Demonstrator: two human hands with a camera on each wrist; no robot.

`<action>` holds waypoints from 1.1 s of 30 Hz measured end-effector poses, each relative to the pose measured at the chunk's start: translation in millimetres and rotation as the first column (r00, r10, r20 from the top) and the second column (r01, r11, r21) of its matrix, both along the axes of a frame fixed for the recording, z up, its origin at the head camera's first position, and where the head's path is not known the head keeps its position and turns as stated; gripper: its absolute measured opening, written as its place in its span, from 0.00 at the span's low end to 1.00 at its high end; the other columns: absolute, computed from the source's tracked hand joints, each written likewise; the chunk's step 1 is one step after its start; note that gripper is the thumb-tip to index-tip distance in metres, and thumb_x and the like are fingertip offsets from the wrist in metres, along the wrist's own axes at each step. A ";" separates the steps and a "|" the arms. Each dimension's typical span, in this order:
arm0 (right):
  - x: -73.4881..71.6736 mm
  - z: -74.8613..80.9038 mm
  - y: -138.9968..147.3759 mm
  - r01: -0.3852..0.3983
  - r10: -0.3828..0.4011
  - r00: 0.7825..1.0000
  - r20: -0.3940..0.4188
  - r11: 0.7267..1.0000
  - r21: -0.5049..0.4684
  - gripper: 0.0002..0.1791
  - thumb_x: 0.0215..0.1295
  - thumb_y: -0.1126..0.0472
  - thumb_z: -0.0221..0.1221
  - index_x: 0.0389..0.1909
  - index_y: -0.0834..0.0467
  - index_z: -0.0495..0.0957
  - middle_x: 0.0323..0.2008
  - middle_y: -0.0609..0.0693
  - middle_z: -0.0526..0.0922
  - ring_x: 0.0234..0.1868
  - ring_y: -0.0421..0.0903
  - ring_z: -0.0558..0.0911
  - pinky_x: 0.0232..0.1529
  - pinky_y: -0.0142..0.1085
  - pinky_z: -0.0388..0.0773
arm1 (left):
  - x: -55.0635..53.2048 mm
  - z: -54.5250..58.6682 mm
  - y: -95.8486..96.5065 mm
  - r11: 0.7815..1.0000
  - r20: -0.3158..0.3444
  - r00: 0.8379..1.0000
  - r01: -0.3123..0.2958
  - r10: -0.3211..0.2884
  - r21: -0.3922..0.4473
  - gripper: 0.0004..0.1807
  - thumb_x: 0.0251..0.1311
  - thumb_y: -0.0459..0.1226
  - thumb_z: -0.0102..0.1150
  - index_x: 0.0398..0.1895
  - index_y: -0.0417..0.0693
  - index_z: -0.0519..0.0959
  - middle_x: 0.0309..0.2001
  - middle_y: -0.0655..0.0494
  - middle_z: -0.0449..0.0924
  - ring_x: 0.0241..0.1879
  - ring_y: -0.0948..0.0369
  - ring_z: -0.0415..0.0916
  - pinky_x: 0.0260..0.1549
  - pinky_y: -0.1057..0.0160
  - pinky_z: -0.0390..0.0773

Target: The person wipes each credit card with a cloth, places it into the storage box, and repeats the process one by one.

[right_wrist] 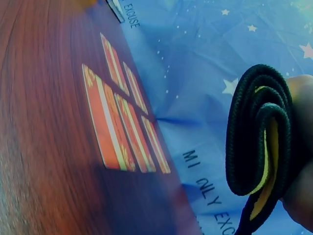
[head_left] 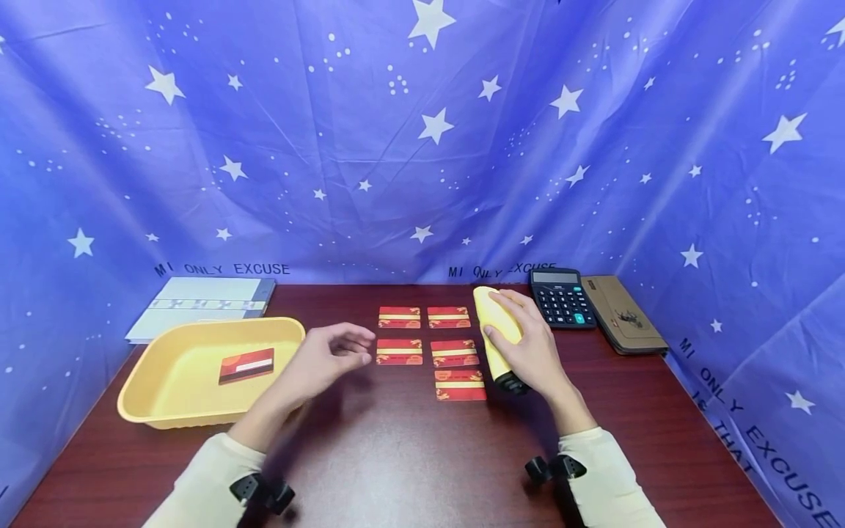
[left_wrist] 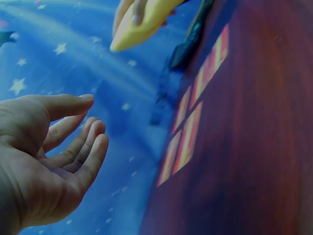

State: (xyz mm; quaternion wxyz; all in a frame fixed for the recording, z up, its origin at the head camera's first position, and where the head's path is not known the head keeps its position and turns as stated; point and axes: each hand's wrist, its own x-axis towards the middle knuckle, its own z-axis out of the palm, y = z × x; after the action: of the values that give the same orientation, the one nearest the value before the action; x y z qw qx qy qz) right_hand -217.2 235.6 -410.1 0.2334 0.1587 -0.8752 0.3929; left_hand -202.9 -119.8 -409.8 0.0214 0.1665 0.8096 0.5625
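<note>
My right hand [head_left: 528,343] grips a folded yellow cloth item [head_left: 490,315] with a thick black edge, held upright just right of the red cards. Its black rim [right_wrist: 259,132] shows rolled in layers in the right wrist view. The left hand [head_left: 332,361] hovers left of the cards, fingers loosely bent with nothing between them. Several red cards with a pale stripe lie on the table in two columns: a left column [head_left: 399,352] and a longer right column, whose nearest card [head_left: 460,386] is closest to me.
A yellow basin [head_left: 178,400] stands on the left, with a red card [head_left: 246,365] in it. Behind it lies a white-and-grey book-like item [head_left: 198,293]. A black calculator [head_left: 562,299] and a brown wallet-like case [head_left: 623,315] are at the back right. Starry blue cloth [head_left: 370,147] surrounds the table.
</note>
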 end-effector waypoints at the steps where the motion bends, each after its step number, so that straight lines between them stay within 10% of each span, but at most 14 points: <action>1: -0.7 -0.7 1.6 0.003 -0.003 1.000 0.007 1.000 -0.005 0.33 0.61 0.63 0.71 0.68 0.50 0.77 0.68 0.56 0.75 0.69 0.56 0.74 0.67 0.57 0.74 | 0.5 -3.3 6.2 1.000 0.008 1.000 0.010 -0.010 0.005 0.16 0.58 0.29 0.71 0.50 0.42 0.85 0.45 0.42 0.88 0.42 0.58 0.85 0.44 0.69 0.87; 14: -4.6 -1.0 12.3 0.017 -0.017 1.000 -0.010 1.000 -0.022 0.33 0.59 0.66 0.71 0.68 0.52 0.78 0.68 0.57 0.75 0.67 0.56 0.74 0.64 0.53 0.73 | -3.7 -43.4 66.3 0.989 0.032 0.988 0.150 -0.150 -0.003 0.17 0.59 0.32 0.71 0.52 0.38 0.84 0.48 0.39 0.87 0.42 0.60 0.83 0.42 0.71 0.85; 33: -6.3 3.3 25.1 0.037 -0.037 0.999 0.005 0.999 -0.023 0.33 0.61 0.65 0.71 0.68 0.52 0.77 0.69 0.57 0.74 0.70 0.56 0.72 0.65 0.50 0.72 | -8.1 -74.6 109.6 0.964 -0.131 0.990 0.006 -0.042 -0.266 0.24 0.47 0.44 0.80 0.49 0.52 0.87 0.43 0.58 0.88 0.45 0.59 0.78 0.52 0.58 0.74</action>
State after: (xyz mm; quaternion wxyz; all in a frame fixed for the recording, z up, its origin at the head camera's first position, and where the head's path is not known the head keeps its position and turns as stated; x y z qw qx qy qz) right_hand -223.5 260.8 -406.7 0.2402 0.1390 -0.8739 0.3992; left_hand -211.0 -10.2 -484.5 -0.0047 0.2099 0.8749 0.4364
